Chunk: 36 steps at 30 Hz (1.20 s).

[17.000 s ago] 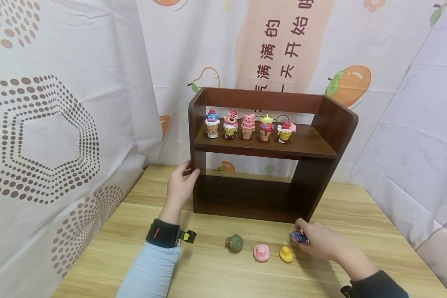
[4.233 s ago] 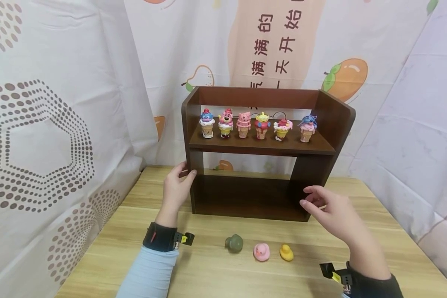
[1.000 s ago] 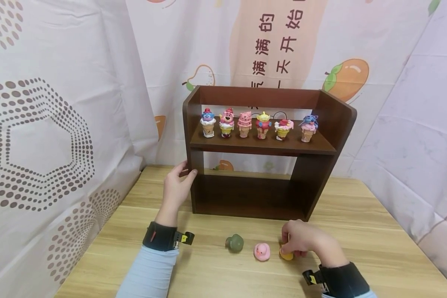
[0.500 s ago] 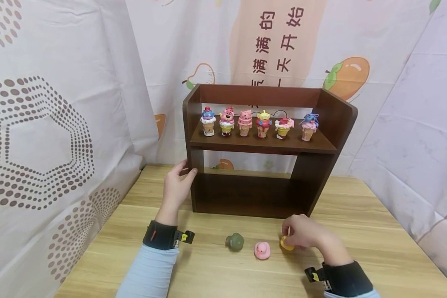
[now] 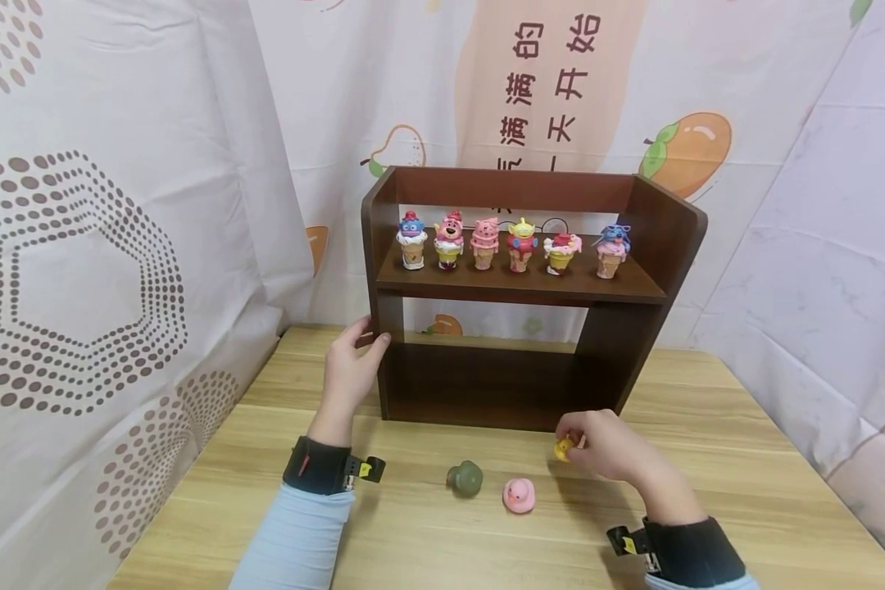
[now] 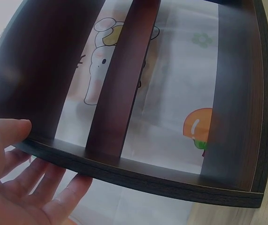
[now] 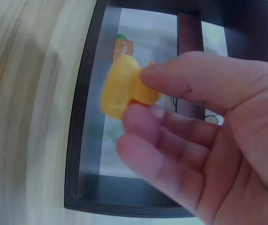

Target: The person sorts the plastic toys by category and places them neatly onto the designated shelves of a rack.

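Observation:
My right hand (image 5: 608,447) pinches a small yellow rubber duck (image 5: 563,448) between thumb and fingertips, in front of the dark brown two-tier shelf (image 5: 516,292). In the right wrist view the duck (image 7: 116,89) is held by its head, its rounded body pointing away from the palm. My left hand (image 5: 350,373) holds the shelf's left side panel (image 6: 110,171), thumb at its front edge and fingers on the outer face. On the table before the shelf sit a pink duck (image 5: 519,496) and a dark green duck (image 5: 466,478).
Several ice-cream-cone figurines stand in a row on the upper board, from a blue-headed one (image 5: 412,240) at left to another blue-topped one (image 5: 612,251) at right. The shelf's lower board (image 5: 487,385) is near the table (image 5: 413,541). A printed curtain (image 5: 339,106) hangs behind.
My right hand has lifted the yellow duck off its spot and moved it toward the shelf. Earlier, the blue-topped figurine went onto the upper board's right end. My left hand stays put.

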### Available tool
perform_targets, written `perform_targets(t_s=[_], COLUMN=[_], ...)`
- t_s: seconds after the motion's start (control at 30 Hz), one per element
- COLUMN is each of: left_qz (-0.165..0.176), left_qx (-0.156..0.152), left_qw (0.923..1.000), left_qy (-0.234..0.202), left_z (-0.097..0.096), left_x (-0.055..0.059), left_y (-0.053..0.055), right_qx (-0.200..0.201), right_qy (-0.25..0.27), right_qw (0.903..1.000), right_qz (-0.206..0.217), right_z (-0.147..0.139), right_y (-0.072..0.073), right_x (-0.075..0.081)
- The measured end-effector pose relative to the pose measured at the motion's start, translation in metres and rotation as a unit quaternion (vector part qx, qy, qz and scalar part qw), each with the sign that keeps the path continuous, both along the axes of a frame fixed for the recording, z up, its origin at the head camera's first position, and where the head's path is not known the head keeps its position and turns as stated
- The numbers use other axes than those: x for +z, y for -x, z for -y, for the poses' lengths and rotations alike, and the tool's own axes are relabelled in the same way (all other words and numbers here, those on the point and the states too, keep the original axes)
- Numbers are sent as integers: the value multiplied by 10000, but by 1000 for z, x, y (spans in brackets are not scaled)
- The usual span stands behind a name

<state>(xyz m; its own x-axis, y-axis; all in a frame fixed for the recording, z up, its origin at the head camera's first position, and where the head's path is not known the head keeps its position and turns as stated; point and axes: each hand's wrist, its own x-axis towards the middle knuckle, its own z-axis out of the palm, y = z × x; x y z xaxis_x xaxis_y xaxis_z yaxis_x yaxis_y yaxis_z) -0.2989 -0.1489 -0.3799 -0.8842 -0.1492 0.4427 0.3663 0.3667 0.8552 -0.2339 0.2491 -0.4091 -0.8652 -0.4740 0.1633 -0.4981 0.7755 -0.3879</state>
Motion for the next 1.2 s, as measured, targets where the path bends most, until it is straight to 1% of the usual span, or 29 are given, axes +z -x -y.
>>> perform_targets(t_s=[0.13,0.27,0.47,0.77,0.87,1.07,1.2], left_qz=[15,-14,-58,-30,-41,-14,-12], left_qx=[44,42,37,10,15,23,28], left_qw=[10000,10000,10000,10000,10000,10000,10000], left_qy=[33,38,4,13,-37,-29,-1], left_z=[0,0,0,1,1,1,0], left_x=[0,0,1,1,1,1,0], left_y=[0,1,1,2,2,0,1], right_qx=[-36,-142,-147,98,195,266,302], right_qy=[222,433,692,1040,1096,1185,1307], right_qw=[9991,9955,9864,9705,9687,9715,9708], right_qz=[-370,-829,-1485,-2174,-2217,-2034,-1989], right_z=[0,0,1,5,8,15,19], right_y=[3,5,7,11,14,19,25], right_x=[0,0,-1,1,2,2,0])
